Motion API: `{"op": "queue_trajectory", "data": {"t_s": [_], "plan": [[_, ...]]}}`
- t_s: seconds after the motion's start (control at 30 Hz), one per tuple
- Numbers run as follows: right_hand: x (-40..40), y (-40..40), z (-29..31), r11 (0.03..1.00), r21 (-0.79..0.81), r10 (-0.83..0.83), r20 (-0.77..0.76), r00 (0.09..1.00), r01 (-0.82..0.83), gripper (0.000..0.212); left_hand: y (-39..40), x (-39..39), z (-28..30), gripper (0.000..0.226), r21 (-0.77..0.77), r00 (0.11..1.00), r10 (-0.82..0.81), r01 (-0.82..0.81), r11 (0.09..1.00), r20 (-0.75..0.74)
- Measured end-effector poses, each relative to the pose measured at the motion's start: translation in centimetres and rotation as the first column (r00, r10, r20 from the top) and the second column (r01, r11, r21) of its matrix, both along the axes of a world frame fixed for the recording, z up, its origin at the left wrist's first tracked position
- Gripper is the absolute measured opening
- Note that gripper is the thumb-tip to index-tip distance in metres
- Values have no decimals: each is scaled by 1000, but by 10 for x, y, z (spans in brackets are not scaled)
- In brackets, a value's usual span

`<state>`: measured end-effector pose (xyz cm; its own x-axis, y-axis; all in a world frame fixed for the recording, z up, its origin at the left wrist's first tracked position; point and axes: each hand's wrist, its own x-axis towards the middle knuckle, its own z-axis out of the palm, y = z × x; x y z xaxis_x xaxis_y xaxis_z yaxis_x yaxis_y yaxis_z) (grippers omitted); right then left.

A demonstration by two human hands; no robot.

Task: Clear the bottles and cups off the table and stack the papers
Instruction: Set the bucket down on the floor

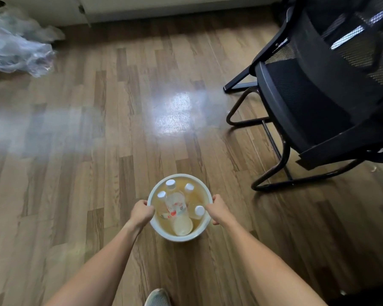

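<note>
A round white bucket (180, 236) is over the wooden floor, low in the middle of the head view. Inside it stand several clear plastic bottles (175, 204) with white caps, and a clear plastic cup (183, 226) lies at the near side. My left hand (141, 212) grips the bucket's left rim, fingers curled over the edge. My right hand (217, 209) grips the right rim the same way. No table or papers are in view.
A black mesh office chair (323, 91) with a metal sled base stands at the right. A crumpled clear plastic bag (16, 47) lies at the far left near the wall. One shoe (157, 298) shows at the bottom edge. Wooden floor lies ahead.
</note>
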<state>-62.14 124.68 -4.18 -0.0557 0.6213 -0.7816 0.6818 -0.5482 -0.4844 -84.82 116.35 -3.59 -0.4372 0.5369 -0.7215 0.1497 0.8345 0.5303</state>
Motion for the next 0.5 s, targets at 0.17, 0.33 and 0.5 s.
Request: {"op": "queue_trajectory", "data": {"t_s": [0.17,0.33,0.5], "plan": [[3,1,12,999,-36,35,-15,999,-36,59,-4,-1,-6,36,-11,1000,-12,12,1000,10],[6,-2,62,997,69,42,-37,998,-40,71,-7,12,39,37,35,995,23,-20,999,-95],[25,-7,164,977,208,43,-28,999,-37,40,9,56,164,27,151,996,-32,45,987,-88]]}}
